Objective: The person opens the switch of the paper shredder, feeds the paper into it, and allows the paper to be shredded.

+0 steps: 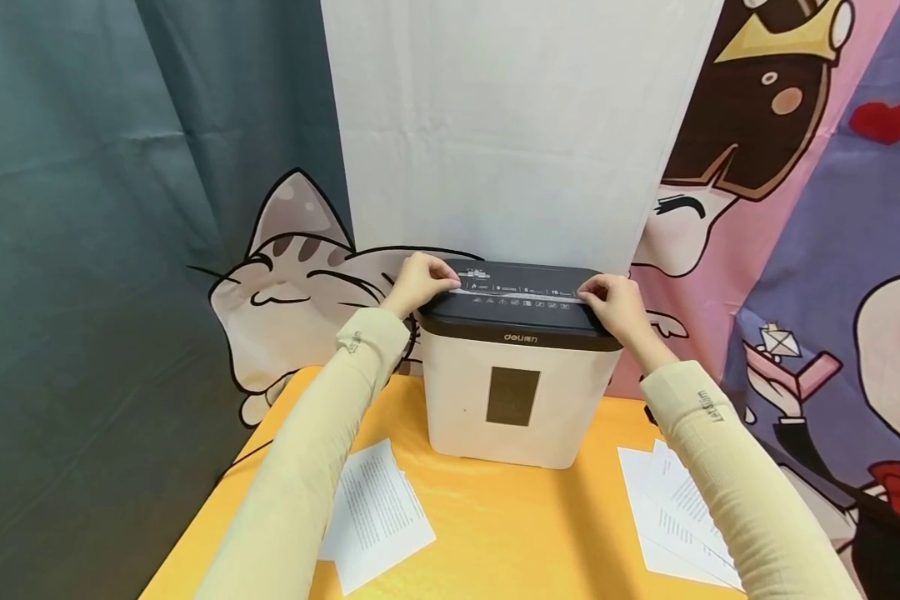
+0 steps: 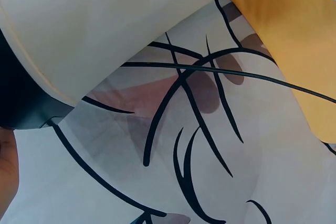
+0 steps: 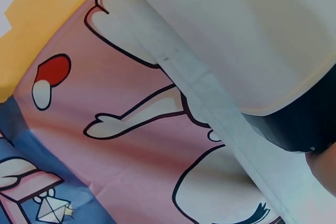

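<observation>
A white paper shredder [image 1: 457,400] with a dark top [image 1: 525,315] stands at the back of the yellow table. Along the slot in that top shows the thin white edge of a sheet of paper [image 1: 521,294]; the rest of it is hidden. At the left end of this edge my left hand [image 1: 422,282] pinches it with thumb and fingers. My right hand [image 1: 617,304] pinches the opposite end. Both wrist views catch only a bit of each hand beside the shredder's dark rim [image 2: 31,98].
Printed sheets [image 1: 378,512] lie on the yellow table [image 1: 502,533] at left, and more printed sheets [image 1: 675,517] at right. Close behind the shredder hangs a white cloth [image 1: 510,125]. A dark cable [image 2: 252,76] crosses the left wrist view.
</observation>
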Available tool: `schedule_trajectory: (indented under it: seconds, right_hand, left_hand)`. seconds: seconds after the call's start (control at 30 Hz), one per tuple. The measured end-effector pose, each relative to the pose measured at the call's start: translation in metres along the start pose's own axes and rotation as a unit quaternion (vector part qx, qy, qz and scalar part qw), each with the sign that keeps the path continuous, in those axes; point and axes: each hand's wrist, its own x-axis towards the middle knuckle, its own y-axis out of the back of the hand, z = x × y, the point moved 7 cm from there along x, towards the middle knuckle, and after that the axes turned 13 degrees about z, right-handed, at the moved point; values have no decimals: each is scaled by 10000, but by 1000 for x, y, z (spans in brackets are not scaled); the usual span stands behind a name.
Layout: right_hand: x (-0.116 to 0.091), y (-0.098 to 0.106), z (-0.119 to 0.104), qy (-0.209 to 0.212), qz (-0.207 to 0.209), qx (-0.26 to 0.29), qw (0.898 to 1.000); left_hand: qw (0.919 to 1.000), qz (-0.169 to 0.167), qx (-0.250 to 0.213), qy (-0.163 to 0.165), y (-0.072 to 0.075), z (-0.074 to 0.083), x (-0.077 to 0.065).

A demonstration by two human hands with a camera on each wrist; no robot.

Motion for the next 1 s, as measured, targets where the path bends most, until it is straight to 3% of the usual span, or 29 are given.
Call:
schedule_trajectory:
  seconds: [0.43,0.73,1.0]
  right_hand:
    - [3,-1,-5,79,128,133,9998]
    - [-10,1,-21,503,10,183,9986]
    - [-18,10,-36,837,333,382,9952]
  left_hand:
    - [9997,144,-155,-91,7,1,1]
    - [9988,13,-401,-295,14,0,-18]
    - [9948,-46,-967,-313,20,-3,-29]
